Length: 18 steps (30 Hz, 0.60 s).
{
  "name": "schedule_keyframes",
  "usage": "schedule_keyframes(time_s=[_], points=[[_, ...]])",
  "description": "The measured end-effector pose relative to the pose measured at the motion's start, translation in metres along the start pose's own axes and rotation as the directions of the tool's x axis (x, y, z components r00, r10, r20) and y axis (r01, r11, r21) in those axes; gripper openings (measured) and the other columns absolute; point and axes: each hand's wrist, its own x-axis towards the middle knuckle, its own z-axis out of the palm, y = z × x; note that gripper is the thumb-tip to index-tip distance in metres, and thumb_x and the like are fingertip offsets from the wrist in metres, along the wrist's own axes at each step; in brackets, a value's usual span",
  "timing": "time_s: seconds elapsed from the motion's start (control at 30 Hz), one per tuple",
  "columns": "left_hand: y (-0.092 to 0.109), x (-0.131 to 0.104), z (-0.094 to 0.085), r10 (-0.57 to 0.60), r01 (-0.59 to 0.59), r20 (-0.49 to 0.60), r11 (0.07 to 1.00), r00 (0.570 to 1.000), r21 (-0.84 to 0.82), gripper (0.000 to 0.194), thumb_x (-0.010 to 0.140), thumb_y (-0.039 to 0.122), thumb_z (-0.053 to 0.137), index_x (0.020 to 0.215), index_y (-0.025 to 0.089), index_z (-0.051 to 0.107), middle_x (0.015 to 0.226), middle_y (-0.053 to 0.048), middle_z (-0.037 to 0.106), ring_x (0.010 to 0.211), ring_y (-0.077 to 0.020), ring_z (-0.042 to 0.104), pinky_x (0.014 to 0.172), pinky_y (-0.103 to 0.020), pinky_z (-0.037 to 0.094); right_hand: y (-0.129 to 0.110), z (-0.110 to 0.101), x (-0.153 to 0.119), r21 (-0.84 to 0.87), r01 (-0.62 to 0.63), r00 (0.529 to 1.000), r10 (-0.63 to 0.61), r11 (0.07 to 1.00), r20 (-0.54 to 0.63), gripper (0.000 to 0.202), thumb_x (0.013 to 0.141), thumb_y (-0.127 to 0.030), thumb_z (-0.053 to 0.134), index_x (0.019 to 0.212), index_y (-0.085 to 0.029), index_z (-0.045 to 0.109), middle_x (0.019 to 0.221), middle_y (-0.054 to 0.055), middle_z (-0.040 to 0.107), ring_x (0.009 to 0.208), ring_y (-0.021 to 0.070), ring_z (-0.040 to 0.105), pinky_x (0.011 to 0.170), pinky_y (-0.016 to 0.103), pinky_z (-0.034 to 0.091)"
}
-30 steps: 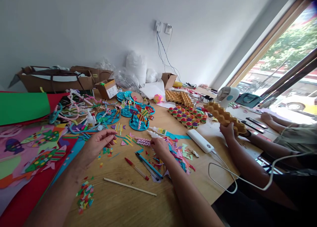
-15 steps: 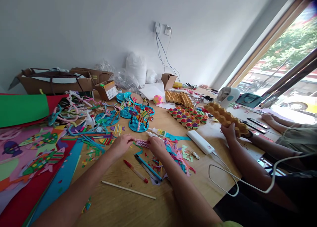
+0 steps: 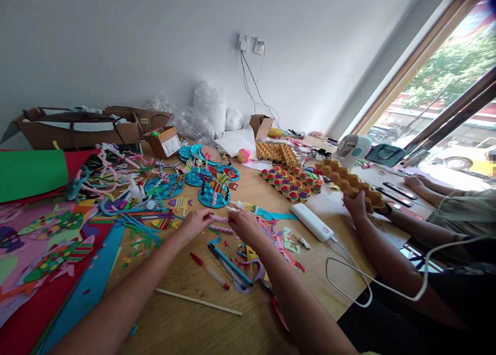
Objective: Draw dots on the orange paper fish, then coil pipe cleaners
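Note:
A pink twisted pipe cleaner (image 3: 219, 218) is stretched between my two hands over the table. My left hand (image 3: 198, 221) pinches its left end, and my right hand (image 3: 245, 225) is closed around the right end. Just below it lies a second pink twisted strand (image 3: 222, 230), its right end hidden by my right hand. Beyond my hands stands a blue painted disc (image 3: 212, 197) with striped paper fish on it. Nearer me are a red pen (image 3: 209, 271), a blue pen (image 3: 232, 264) and a thin wooden stick (image 3: 198, 302). Red-handled scissors (image 3: 279, 313) lie partly under my right forearm.
Colourful paper scraps (image 3: 277, 236) spread right of my hands, beside a white power bank (image 3: 312, 222) with a cable. Another person's hand (image 3: 355, 206) holds an egg carton (image 3: 349, 185). Pipe cleaners (image 3: 112, 171) pile at the left, near cardboard boxes (image 3: 83, 133).
The pink strands, close together before, are now apart, with the upper one between my hands. My right hand has shifted slightly left. More of the red-handled scissors shows.

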Motion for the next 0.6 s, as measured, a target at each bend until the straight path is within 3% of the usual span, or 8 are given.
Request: schedule_keyframes(time_s=[0.2, 0.37, 0.6], points=[[0.006, -0.003, 0.004, 0.02, -0.027, -0.05, 0.989, 0.999, -0.145, 0.014, 0.08, 0.024, 0.057, 0.089, 0.015, 0.064, 0.073, 0.001, 0.064, 0.072, -0.0155, 0.06, 0.068, -0.028, 0.047, 0.004, 0.002, -0.005, 0.091, 0.061, 0.996, -0.055, 0.994, -0.072, 0.017, 0.078, -0.015, 0.052, 0.084, -0.019, 0.068, 0.076, 0.003, 0.067, 0.072, 0.0158, 0.058, 0.061, 0.023, 0.034], [0.004, -0.004, 0.005, -0.009, 0.002, -0.037, 0.985, 0.999, -0.174, 0.016, 0.085, 0.027, 0.056, 0.089, 0.013, 0.061, 0.084, -0.002, 0.063, 0.076, -0.0159, 0.06, 0.07, -0.033, 0.049, 0.007, 0.0, -0.007, 0.146, 0.091, 0.993, -0.079, 0.985, -0.089, 0.016, 0.078, -0.012, 0.052, 0.081, -0.017, 0.068, 0.073, 0.002, 0.066, 0.07, 0.0138, 0.057, 0.062, 0.021, 0.034], [-0.008, 0.003, 0.008, -0.103, 0.105, 0.025, 0.987, 0.994, -0.119, 0.027, 0.087, 0.031, 0.054, 0.108, 0.014, 0.056, 0.107, -0.007, 0.059, 0.088, -0.0199, 0.06, 0.073, -0.038, 0.051, 0.01, -0.003, -0.004, 0.155, 0.062, 0.997, -0.054, 0.986, -0.061, 0.018, 0.077, -0.009, 0.052, 0.081, -0.016, 0.069, 0.075, 0.003, 0.067, 0.072, 0.0147, 0.058, 0.063, 0.021, 0.036]])
